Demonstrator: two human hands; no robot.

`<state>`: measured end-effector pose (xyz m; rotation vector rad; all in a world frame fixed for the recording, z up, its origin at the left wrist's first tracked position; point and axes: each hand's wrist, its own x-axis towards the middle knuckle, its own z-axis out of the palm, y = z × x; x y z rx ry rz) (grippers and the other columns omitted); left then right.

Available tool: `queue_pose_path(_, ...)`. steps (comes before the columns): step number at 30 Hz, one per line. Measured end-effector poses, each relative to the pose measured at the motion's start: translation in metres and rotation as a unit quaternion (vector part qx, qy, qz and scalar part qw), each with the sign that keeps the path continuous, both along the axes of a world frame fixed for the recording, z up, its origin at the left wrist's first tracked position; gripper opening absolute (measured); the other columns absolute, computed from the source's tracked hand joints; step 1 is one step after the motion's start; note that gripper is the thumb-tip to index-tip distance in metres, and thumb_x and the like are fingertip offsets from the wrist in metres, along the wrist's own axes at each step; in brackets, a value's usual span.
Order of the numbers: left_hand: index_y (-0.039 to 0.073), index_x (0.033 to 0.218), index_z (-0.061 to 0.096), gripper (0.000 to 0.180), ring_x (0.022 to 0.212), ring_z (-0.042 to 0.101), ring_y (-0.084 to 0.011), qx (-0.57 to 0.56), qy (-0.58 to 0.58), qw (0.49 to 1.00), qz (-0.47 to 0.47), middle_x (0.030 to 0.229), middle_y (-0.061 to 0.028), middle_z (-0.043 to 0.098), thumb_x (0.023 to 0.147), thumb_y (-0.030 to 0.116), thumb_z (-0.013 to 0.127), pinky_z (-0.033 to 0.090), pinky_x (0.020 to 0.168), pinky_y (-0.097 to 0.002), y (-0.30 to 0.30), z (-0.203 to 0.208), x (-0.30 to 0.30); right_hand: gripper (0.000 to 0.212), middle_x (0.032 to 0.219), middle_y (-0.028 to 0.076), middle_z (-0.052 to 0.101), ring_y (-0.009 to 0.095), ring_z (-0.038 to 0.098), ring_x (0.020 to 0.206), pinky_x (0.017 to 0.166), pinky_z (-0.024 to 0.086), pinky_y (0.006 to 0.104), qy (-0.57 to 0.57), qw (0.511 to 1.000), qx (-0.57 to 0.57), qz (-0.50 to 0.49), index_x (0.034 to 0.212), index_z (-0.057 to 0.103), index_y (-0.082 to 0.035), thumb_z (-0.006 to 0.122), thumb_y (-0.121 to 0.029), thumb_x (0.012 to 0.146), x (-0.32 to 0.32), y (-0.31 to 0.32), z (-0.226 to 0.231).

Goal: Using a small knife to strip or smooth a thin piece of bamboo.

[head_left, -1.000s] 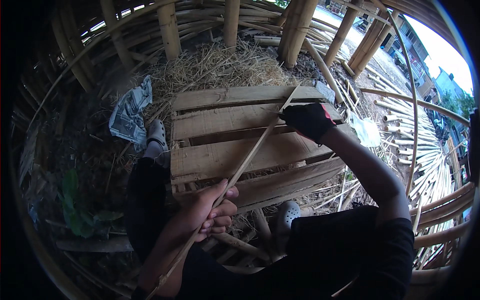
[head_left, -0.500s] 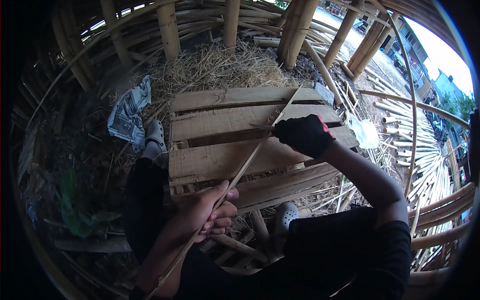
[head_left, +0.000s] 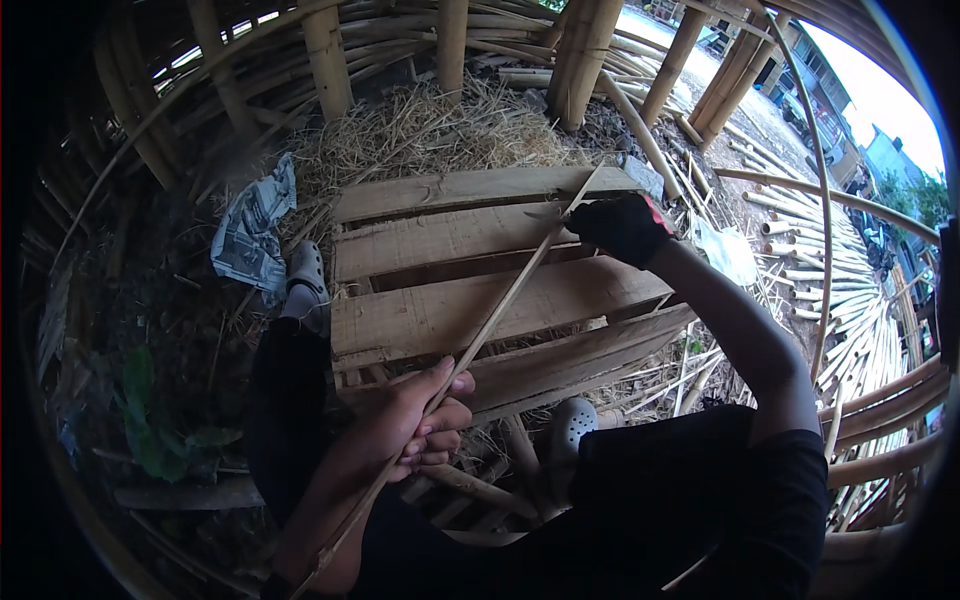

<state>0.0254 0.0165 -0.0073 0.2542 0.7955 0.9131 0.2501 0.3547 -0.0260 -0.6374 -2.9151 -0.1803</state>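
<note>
The left hand (head_left: 435,420) is curled closed around a long bamboo strip (head_left: 497,317) that slants away above the slatted desk (head_left: 420,320). The gloved right hand (head_left: 620,230) is closed too, seemingly on a knife (head_left: 541,215) laid across the strip. This looks like paring; another stroke would want a firm left hold. Past the desk's far edge, room opens over straw (head_left: 450,135) before bamboo posts (head_left: 590,60)

Rough, matt wood all across the slatted crate (head_left: 400,327)! Smoother-looking bamboo along the slim strip (head_left: 505,305), now matt dark cloth on the glove (head_left: 622,230). Over to creased, matt paper in the crumpled sheet (head_left: 248,238), moulded plastic on the clog (head_left: 576,424), and smooth bamboo on the thick post (head_left: 585,65)!
</note>
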Motion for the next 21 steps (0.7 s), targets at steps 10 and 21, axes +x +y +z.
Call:
queue_pose_path(10,0.016,0.092,0.042,0.032,0.033,0.022,-0.0005,-0.003,-0.014,1.0,0.004,0.05,0.0088,0.029,0.106,0.045,0.035,0.02,0.032,-0.0158,0.002,-0.004,-0.003,0.021,0.093,0.002,0.074,0.017,0.071,0.081,0.066,0.057,0.0295,-0.017,0.995,-0.074,-0.067,0.108,0.073,-0.018,0.059,-0.026,0.095,-0.02,-0.034,0.009)
queue_pose_path(21,0.015,0.093,0.042,0.031,0.034,0.023,0.0003,0.002,0.018,1.0,0.024,0.051,0.0095,0.03,0.106,0.043,0.035,0.019,0.032,-0.0146,-0.003,0.005,0.006,0.014,0.086,0.002,0.07,0.024,0.069,0.073,0.061,0.055,0.0358,-0.008,0.995,0.094,0.014,0.099,0.07,-0.02,0.059,-0.023,0.091,0.0,-0.017,-0.004)
